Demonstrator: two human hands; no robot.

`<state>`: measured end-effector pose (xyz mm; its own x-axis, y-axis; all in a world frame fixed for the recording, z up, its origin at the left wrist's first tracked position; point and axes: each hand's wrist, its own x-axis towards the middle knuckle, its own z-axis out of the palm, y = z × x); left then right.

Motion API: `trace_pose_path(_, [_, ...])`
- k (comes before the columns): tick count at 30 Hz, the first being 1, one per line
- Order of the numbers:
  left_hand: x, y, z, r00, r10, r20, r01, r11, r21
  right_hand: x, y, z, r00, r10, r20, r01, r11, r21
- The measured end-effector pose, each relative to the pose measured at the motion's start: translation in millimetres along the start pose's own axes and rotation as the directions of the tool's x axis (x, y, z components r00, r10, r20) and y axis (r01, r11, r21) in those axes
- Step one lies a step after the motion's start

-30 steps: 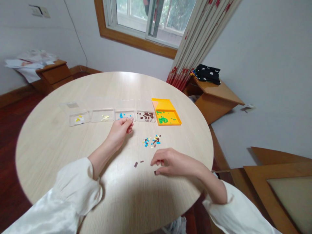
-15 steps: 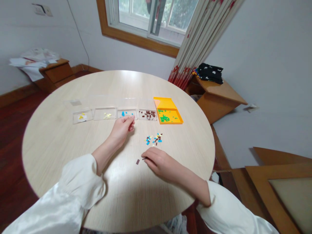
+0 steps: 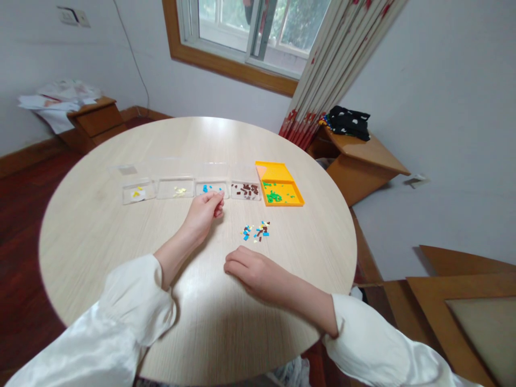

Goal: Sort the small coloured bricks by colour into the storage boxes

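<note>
My left hand point(image 3: 205, 209) rests on the round wooden table point(image 3: 100, 236), its fingers pinched together just in front of the clear box of blue pieces point(image 3: 210, 188); what the pinch holds is too small to see. My right hand point(image 3: 252, 269) lies nearer to me, knuckles up and fingers curled down onto the tabletop. It covers the spot where two small brown pieces lay. A small pile of mixed blue, brown and yellow pieces point(image 3: 256, 232) sits just beyond the right hand.
A row of boxes stands across the table: clear ones with yellow point(image 3: 137, 192), pale yellow point(image 3: 177, 190) and brown pieces point(image 3: 245, 189), then an orange tray with green pieces point(image 3: 282, 192). A cardboard box with dark cloth point(image 3: 355, 150) stands off the table's right side.
My right hand slid left and a little towards me, over the two loose brown pieces, which are now hidden under it. My left hand has stayed where it was.
</note>
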<state>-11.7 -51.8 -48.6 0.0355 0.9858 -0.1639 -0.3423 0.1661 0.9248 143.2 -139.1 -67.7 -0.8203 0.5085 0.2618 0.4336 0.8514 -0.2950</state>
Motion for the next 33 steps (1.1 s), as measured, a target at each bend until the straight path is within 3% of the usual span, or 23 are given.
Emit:
trace_pose_path(5, [1,-1,-2.0,1.0,0.003,0.008,-0.003,1.0,-0.007,-5,10,10,0.997,-0.077,-0.026,0.078,0.996,0.05])
trace_pose_path(9, [2,-2,-2.1,1.0,0.006,0.006,-0.005,1.0,-0.013,-8,13,13,0.993,-0.103,-0.055,0.101,0.994,-0.034])
trace_pose_path(18, [2,1,-1.3,1.0,-0.013,-0.021,0.012,1.0,-0.023,-7,10,15,0.997,-0.064,-0.033,0.064,0.998,-0.015])
trace_pose_path(22, [2,1,-1.5,1.0,-0.008,-0.018,0.008,0.999,-0.033,-3,15,2,0.992,0.059,-0.109,-0.048,0.993,0.104])
trace_pose_path(25, [2,-1,-2.0,1.0,-0.016,-0.017,0.016,1.0,-0.024,14,35,-29,0.959,0.159,-0.237,-0.139,0.985,0.097])
trace_pose_path(28, [4,-3,-3.2,1.0,-0.02,-0.018,0.02,1.0,0.005,41,71,-60,0.881,0.261,-0.394,-0.283,0.959,0.003])
trace_pose_path(30, [5,-4,-4.7,1.0,-0.018,-0.019,0.018,0.999,0.026,60,98,-70,0.848,0.321,-0.421,-0.369,0.929,-0.036])
trace_pose_path(33, [7,-6,-7.4,1.0,-0.011,-0.017,0.012,0.999,0.049,82,129,-66,0.837,0.4,-0.374,-0.467,0.878,-0.106])
